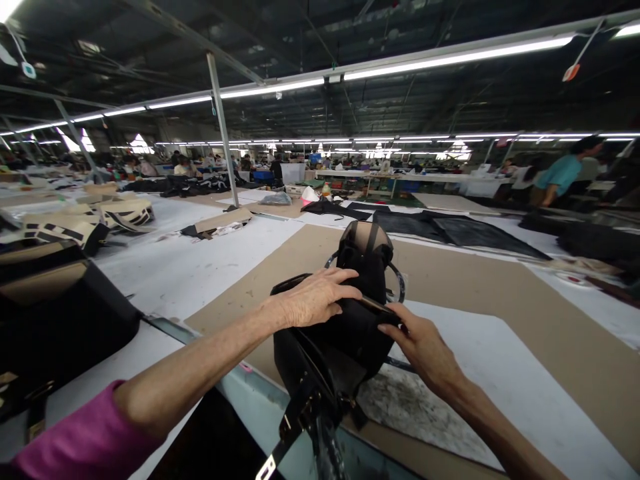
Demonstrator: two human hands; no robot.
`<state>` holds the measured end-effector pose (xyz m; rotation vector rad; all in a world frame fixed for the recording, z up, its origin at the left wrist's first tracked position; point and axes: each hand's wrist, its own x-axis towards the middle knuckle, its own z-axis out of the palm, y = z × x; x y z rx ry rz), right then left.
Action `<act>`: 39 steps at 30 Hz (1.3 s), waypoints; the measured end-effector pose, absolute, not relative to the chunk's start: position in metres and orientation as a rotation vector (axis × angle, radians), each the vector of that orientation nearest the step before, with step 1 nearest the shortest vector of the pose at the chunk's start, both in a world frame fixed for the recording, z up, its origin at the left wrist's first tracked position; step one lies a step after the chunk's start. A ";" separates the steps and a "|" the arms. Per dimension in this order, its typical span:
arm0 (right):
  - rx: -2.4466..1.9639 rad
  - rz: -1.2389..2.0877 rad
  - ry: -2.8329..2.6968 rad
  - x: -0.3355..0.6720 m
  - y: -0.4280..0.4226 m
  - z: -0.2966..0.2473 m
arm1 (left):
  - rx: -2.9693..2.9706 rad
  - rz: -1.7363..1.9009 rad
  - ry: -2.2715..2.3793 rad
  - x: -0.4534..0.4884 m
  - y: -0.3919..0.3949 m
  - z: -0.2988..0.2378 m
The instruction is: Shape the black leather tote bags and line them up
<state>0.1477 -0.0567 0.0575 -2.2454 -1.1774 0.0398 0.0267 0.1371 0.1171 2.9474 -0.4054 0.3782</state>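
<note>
Blk bag (357,337) sits at edge of desk (253,383), btwn the two hands, straps & metal fittings hanging twd wearer. R hand (425,343) is at bag's R side, thumb & fingers pinching the thin edge of an upper panel; L hand (316,298) lies over bag's upper L part, fingers spread & loosely bent, palm contact can't tell. 2nd blk bag (75,330) w/ tan section is far L, well apart from R hand; brown sheet (465,270) covers part of desk beyond.
</note>
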 end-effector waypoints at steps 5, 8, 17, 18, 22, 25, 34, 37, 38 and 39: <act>-2.249 0.037 -1.172 0.150 -0.058 0.055 | 3.014 0.308 -0.385 0.034 0.136 0.112; -2.279 0.016 -1.144 0.153 -0.060 0.055 | 3.011 0.299 -0.215 0.026 0.146 0.109; -2.264 -0.133 -1.151 0.157 -0.053 0.050 | 2.840 0.392 0.212 0.016 0.159 0.109; -2.256 -0.164 -1.159 0.157 -0.053 0.049 | 2.840 0.392 0.234 0.016 0.158 0.110; -2.247 -0.285 -1.176 0.158 -0.052 0.045 | 2.845 0.414 0.275 0.018 0.158 0.107; -2.208 -0.445 -1.225 0.159 -0.048 0.039 | 2.880 0.456 0.252 0.018 0.159 0.103; -2.161 -0.860 -1.364 0.158 -0.036 0.035 | 2.864 0.481 0.336 0.013 0.162 0.104; -2.195 -0.884 -1.333 0.158 -0.031 0.037 | 2.804 0.472 0.348 0.013 0.161 0.106; -2.203 -0.884 -1.324 0.159 -0.030 0.037 | 2.794 0.469 0.348 0.014 0.161 0.106; -2.205 -0.885 -1.317 0.159 -0.029 0.036 | 2.785 0.465 0.352 0.014 0.161 0.107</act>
